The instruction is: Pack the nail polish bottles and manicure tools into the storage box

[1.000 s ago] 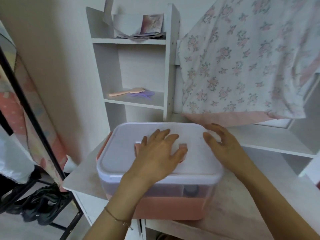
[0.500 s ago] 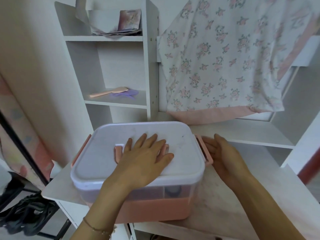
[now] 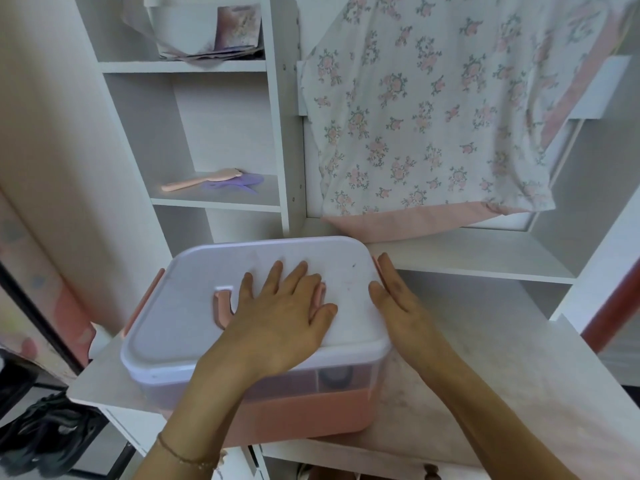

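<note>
Storage box (image 3: pixel 298 407) sits on white desk (image 3: pixel 485 358), lid on. My left hand (image 3: pixel 280 317) presses lid w/ fingers spread flat; right hand (image 3: pixel 398 299), fingers straight together, pushes side clasp (image 3: pixel 376 268). Rigid plastic, prob. light, smooth; best grip at side edges.

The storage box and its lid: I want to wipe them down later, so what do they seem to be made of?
The lid looks like frosted, semi-matte white plastic, with a smooth moulded rim and rounded corners. The storage box seems plastic too: a translucent upper wall shows dark shapes inside, above an opaque pink base. The side latch and folded handle look like pink plastic. The exact type cannot be told.
</note>
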